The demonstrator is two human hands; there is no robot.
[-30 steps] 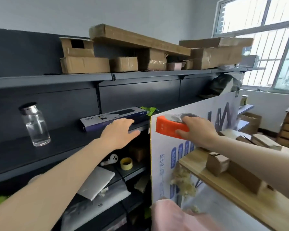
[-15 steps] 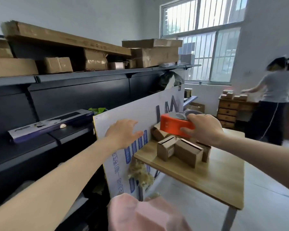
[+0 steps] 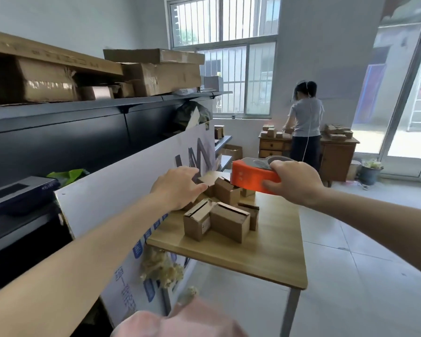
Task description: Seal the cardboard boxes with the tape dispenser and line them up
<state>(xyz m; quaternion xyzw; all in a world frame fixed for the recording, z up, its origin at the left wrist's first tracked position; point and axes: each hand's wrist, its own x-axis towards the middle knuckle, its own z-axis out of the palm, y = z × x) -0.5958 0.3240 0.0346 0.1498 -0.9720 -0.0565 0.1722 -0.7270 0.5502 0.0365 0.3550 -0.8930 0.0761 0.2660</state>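
Head camera looks forward and down (wide-angle) over the table (image 3: 272, 259).

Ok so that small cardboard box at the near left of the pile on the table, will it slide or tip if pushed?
It would probably slide: the small cardboard box sits flat on the smooth wooden table. It looks light, so it may twist off line. Its top flaps look unsealed, so pressing there would likely cave them in.

Arms outstretched; left hand (image 3: 178, 187) palm down; right hand (image 3: 294, 182) grips tape dispenser (image 3: 250, 177)
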